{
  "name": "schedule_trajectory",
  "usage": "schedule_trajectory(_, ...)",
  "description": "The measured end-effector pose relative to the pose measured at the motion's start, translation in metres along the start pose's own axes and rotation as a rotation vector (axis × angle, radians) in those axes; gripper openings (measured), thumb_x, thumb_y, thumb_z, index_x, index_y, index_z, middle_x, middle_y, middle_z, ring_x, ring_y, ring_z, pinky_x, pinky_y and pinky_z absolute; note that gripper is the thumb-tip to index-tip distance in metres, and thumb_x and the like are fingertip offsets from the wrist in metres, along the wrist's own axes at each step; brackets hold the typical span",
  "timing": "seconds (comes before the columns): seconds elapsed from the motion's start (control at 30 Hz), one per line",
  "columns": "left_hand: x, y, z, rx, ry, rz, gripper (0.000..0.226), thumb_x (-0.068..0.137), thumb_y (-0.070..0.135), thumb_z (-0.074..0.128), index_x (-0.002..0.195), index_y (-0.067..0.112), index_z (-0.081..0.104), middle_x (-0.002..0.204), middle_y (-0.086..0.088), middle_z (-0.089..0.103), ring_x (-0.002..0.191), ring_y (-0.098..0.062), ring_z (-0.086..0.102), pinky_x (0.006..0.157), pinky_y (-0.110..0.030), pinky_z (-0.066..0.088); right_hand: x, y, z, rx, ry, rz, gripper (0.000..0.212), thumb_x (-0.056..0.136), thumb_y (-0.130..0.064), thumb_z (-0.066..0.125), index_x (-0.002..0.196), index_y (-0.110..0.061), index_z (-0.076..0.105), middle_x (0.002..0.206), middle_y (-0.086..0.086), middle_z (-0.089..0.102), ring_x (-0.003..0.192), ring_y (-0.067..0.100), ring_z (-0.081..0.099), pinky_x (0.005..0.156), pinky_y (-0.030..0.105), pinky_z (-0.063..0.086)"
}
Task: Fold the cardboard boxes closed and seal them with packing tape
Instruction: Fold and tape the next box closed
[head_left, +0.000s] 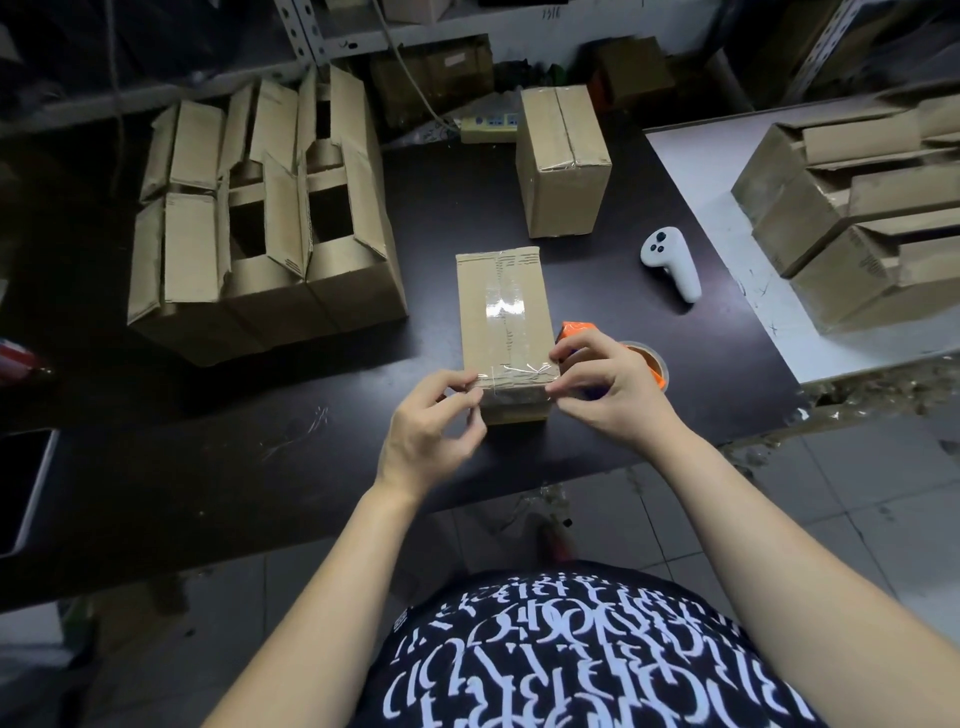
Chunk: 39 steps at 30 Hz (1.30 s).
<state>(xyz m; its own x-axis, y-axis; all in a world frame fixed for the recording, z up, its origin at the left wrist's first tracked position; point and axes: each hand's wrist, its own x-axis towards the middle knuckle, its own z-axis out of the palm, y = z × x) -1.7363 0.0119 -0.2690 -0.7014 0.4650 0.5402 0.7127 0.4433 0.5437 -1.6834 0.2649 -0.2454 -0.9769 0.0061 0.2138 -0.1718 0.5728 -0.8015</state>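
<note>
Nearest: a black shirt (571, 665) with white lettering, both bare forearms reaching forward over a dark table (234, 426).

Left hand (431, 431): fingers curled, thumb and forefinger pinching the left end of a cross strip of tape (511, 375) at the near left corner of a small cardboard box (483, 332).

Right hand (613, 384): likewise curled, thumb and fingertips pinching the right end of the same strip at the near right corner.

Box flat on the table, middle of the view, flaps folded shut, a long strip of clear tape (506, 306) glinting down the centre seam, the cross strip running over the near edge.

Just right of the box, partly hidden behind the right hand: an orange tape dispenser (571, 330) with its roll.

Farther right, lying apart on the table: a white handheld controller (670, 262).

Beyond the box, standing alone: a second taped box (563, 166), seam closed.

Far left: a cluster of open boxes (260, 234), packed side by side, flaps up.

Far right, on a white surface (727, 249): a pile of cardboard boxes (857, 218).

Behind the taped box: a power strip (488, 124) below metal shelving.
</note>
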Motion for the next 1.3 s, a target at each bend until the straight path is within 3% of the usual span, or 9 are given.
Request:
schedule_trajectory(0.17, 0.004, 0.008, 0.001, -0.059, 0.050, -0.123, 0.012, 0.086, 0.010, 0.081, 0.084, -0.001, 0.078, 0.096, -0.011, 0.070, 0.090, -0.021, 0.071, 0.077, -0.035, 0.058, -0.004, -0.001, 0.007, -0.025, 0.086, -0.055, 0.004, 0.080, -0.014, 0.085, 0.082, -0.016, 0.082, 0.110, -0.002, 0.066, 0.091, 0.015, 0.067, 0.076, 0.026, 0.055)
schedule_trajectory(0.37, 0.023, 0.014, 0.010, 0.042, 0.068, -0.227, 0.040, 0.079, 0.032, 0.087, 0.065, 0.007, 0.059, 0.074, -0.001, 0.052, 0.064, -0.023, 0.059, 0.051, -0.039, 0.048, 0.002, 0.004, 0.027, -0.012, 0.198, -0.012, 0.018, 0.077, -0.023, 0.091, 0.070, -0.015, 0.077, 0.103, -0.008, 0.061, 0.081, 0.017, 0.059, 0.059, 0.029, 0.048)
schedule_trajectory(0.5, 0.026, 0.011, 0.009, 0.075, 0.027, -0.189, 0.039, 0.075, 0.026, 0.091, 0.066, 0.008, 0.057, 0.075, 0.003, 0.048, 0.062, -0.017, 0.049, 0.049, -0.033, 0.042, 0.000, 0.005, 0.025, -0.016, 0.184, -0.005, 0.024, 0.074, -0.007, 0.090, 0.071, -0.011, 0.066, 0.107, -0.002, 0.064, 0.079, 0.008, 0.060, 0.059, 0.035, 0.052)
schedule_trajectory(0.63, 0.027, 0.011, 0.009, 0.116, -0.019, -0.136, 0.039, 0.068, 0.010, 0.092, 0.068, 0.009, 0.054, 0.083, 0.011, 0.039, 0.069, -0.005, 0.032, 0.054, -0.023, 0.033, 0.005, -0.001, 0.022, 0.035, 0.185, 0.074, 0.053, 0.069, -0.003, 0.090, 0.079, -0.027, 0.044, 0.101, 0.000, 0.066, 0.080, 0.007, 0.060, 0.065, 0.031, 0.053)
schedule_trajectory(0.87, 0.023, -0.001, 0.001, -0.103, -0.052, -0.247, 0.019, 0.074, -0.007, 0.085, 0.081, 0.003, 0.070, 0.089, -0.004, 0.061, 0.085, -0.012, 0.062, 0.070, -0.014, 0.044, 0.003, 0.004, 0.012, 0.167, 0.148, 0.103, 0.024, 0.075, 0.000, 0.088, 0.093, -0.010, 0.078, 0.108, -0.002, 0.071, 0.102, 0.010, 0.069, 0.078, 0.019, 0.058)
schedule_trajectory(0.97, 0.022, 0.001, -0.001, -0.147, -0.051, -0.245, 0.020, 0.076, -0.013, 0.081, 0.085, 0.003, 0.073, 0.093, -0.004, 0.063, 0.092, -0.013, 0.066, 0.075, -0.019, 0.050, 0.001, 0.006, 0.008, 0.184, 0.128, 0.132, 0.027, 0.078, 0.003, 0.084, 0.102, -0.009, 0.080, 0.114, -0.003, 0.072, 0.108, 0.000, 0.066, 0.086, 0.011, 0.052)
schedule_trajectory(1.13, 0.017, 0.006, 0.007, -0.176, 0.051, -0.282, 0.025, 0.078, -0.011, 0.079, 0.092, 0.009, 0.075, 0.107, -0.004, 0.056, 0.090, -0.016, 0.065, 0.080, -0.026, 0.056, 0.001, 0.012, 0.005, 0.140, 0.119, 0.159, 0.027, 0.087, 0.002, 0.077, 0.112, -0.010, 0.079, 0.126, -0.004, 0.067, 0.122, 0.003, 0.060, 0.097, 0.020, 0.054)
schedule_trajectory(1.23, 0.017, 0.014, 0.010, -0.272, 0.094, -0.431, 0.045, 0.079, -0.008, 0.082, 0.097, 0.031, 0.067, 0.103, -0.002, 0.062, 0.086, -0.017, 0.070, 0.079, -0.027, 0.058, -0.003, 0.009, 0.007, 0.160, 0.212, 0.260, 0.034, 0.087, -0.002, 0.078, 0.120, -0.013, 0.076, 0.129, -0.007, 0.063, 0.111, 0.005, 0.067, 0.096, 0.018, 0.052)
schedule_trajectory(1.3, 0.018, 0.018, 0.015, -0.329, 0.097, -0.479, 0.043, 0.078, -0.007, 0.082, 0.093, 0.030, 0.067, 0.096, -0.002, 0.066, 0.082, -0.016, 0.071, 0.077, -0.028, 0.058, -0.003, 0.008, 0.007, 0.201, 0.258, 0.341, 0.039, 0.087, 0.000, 0.078, 0.122, -0.015, 0.071, 0.121, -0.006, 0.068, 0.099, 0.002, 0.070, 0.089, 0.014, 0.053)
